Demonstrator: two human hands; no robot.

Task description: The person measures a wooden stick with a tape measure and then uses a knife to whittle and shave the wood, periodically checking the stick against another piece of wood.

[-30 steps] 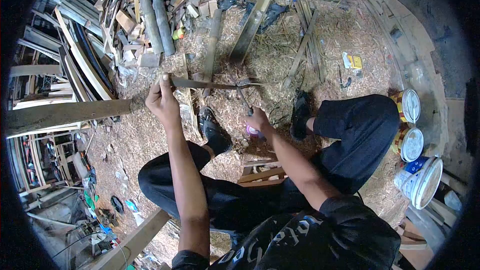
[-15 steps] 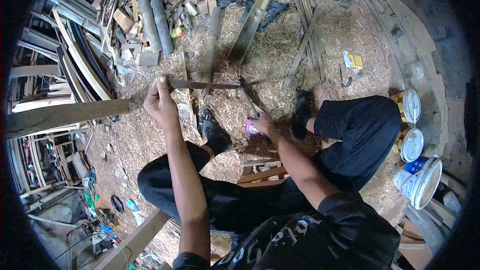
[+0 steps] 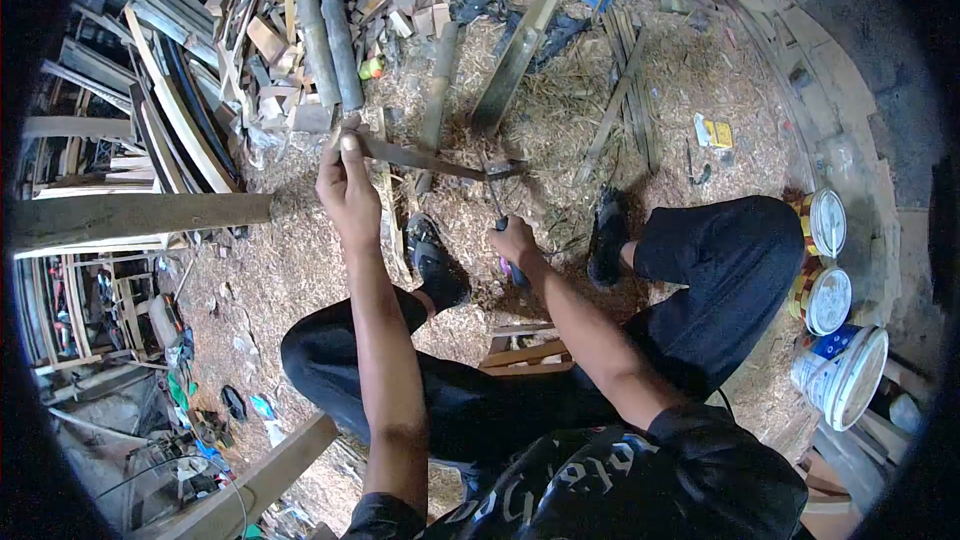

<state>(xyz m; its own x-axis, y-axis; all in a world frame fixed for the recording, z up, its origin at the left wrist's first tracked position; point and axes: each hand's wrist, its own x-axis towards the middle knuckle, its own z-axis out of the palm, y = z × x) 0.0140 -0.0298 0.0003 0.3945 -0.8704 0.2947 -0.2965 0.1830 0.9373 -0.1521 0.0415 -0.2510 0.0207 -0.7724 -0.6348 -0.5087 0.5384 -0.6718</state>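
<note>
My left hand (image 3: 348,190) pinches one end of a long, flat brown strip (image 3: 425,161), held out over the shavings and sloping down to the right. In my right hand (image 3: 514,240) is a hammer with a black grip (image 3: 519,274) and a thin shaft (image 3: 495,202). Its dark head (image 3: 505,169) overlaps the strip's far end in this view. A purple object (image 3: 505,265) shows partly behind my right hand, mostly hidden. Both hands are in front of my spread knees, between my dark shoes (image 3: 437,258).
Wood shavings cover the floor. Offcuts (image 3: 270,40) are heaped at the back left, near a leaning plank (image 3: 515,65). A thick beam (image 3: 140,220) juts in from the left. Lidded buckets (image 3: 828,300) stand at the right, and a yellow packet (image 3: 718,133) lies on the shavings.
The strip's left end has risen with my left hand, so it slopes more steeply. My right hand has shifted slightly, covering more of the purple object. The whole view has moved a little.
</note>
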